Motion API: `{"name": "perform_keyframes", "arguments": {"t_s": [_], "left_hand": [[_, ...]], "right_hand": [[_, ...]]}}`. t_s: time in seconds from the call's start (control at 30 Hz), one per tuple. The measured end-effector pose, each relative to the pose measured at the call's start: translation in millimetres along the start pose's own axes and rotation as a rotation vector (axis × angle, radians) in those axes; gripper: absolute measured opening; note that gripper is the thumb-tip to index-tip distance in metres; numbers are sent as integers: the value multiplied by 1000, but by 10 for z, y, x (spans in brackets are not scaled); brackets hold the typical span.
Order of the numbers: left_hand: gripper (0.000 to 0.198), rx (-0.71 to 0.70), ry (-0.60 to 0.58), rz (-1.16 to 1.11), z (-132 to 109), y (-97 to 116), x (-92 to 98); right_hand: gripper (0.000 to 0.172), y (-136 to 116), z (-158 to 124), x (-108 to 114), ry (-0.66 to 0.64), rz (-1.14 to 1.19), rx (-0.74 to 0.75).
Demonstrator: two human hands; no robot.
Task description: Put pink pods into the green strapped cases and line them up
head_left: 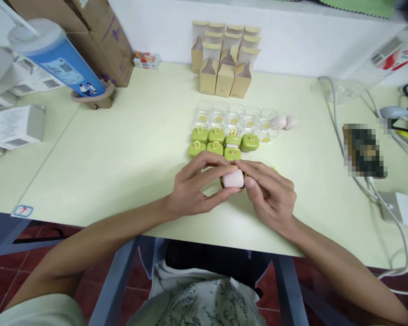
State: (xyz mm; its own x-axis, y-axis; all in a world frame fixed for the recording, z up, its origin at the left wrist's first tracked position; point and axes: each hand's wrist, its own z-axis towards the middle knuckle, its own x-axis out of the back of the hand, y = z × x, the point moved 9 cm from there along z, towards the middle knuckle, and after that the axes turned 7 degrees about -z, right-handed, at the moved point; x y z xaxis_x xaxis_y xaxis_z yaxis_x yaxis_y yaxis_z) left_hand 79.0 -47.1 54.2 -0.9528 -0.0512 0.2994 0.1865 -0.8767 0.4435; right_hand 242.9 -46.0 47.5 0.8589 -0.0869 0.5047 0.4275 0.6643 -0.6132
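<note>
A small pale pink rounded case [233, 179], like an earbud case, is held between my two hands just above the table. My left hand [202, 183] has its thumb and fingers closed round its left side. Fingers and thumb of my right hand [270, 190] press on its right edge. A darker greenish rim shows round the pink case, mostly hidden by the fingers. Just beyond my hands stand several glossy green cases [215, 148] with yellow loops on top. One green case [232, 141] has a pale band showing round its middle.
Clear plastic cups [236, 112] with yellow marks stand behind the green cases, beside two pink cases [283, 122]. Open cardboard boxes [226, 77] line the wall. A blue cup [59, 59] and white boxes [23, 127] are left; a cable [336, 117] and power strip [399, 209] right.
</note>
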Motion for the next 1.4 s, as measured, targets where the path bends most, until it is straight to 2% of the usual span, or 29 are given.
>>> {"name": "perform_keyframes", "arguments": {"t_s": [0.13, 0.27, 0.4, 0.47, 0.53, 0.63, 0.7, 0.77, 0.83, 0.9, 1.03, 1.2, 1.4], "left_hand": [[39, -27, -9, 5, -2, 38, 4], [44, -8, 21, -35, -1, -1, 56], [54, 33, 44, -15, -22, -85, 93], [55, 43, 12, -15, -30, -88, 63], [43, 23, -52, -14, -34, -32, 4], [22, -89, -148, 5, -48, 139, -82], [10, -151, -153, 33, -59, 211, -86], [5, -164, -107, 73, -63, 203, -48], [7, -154, -69, 106, -65, 156, -22], [7, -146, -74, 115, -70, 112, -39], [7, -151, -120, 110, -90, 92, -114], [9, -156, -159, 122, -132, 86, -162], [8, -179, -175, 150, -135, 96, -166]], "right_hand": [[47, -29, -5, 24, 17, 34, 24], [50, 3, 3, 0, -29, 50, 40], [68, 8, 18, -33, -73, 30, 99], [69, 37, 43, 2, -48, 0, 101], [65, 111, 85, 128, 41, -54, 74], [57, 300, 152, 470, 238, -133, -3], [53, 448, 205, 681, 295, -142, -55], [53, 590, 273, 783, 229, -151, -105], [58, 701, 323, 772, 91, -181, -144], [59, 749, 336, 677, -53, -238, -143], [36, 697, 282, 383, -247, -355, -66], [34, 689, 205, 145, -350, -447, -60], [35, 722, 178, 65, -389, -642, 4]]}}
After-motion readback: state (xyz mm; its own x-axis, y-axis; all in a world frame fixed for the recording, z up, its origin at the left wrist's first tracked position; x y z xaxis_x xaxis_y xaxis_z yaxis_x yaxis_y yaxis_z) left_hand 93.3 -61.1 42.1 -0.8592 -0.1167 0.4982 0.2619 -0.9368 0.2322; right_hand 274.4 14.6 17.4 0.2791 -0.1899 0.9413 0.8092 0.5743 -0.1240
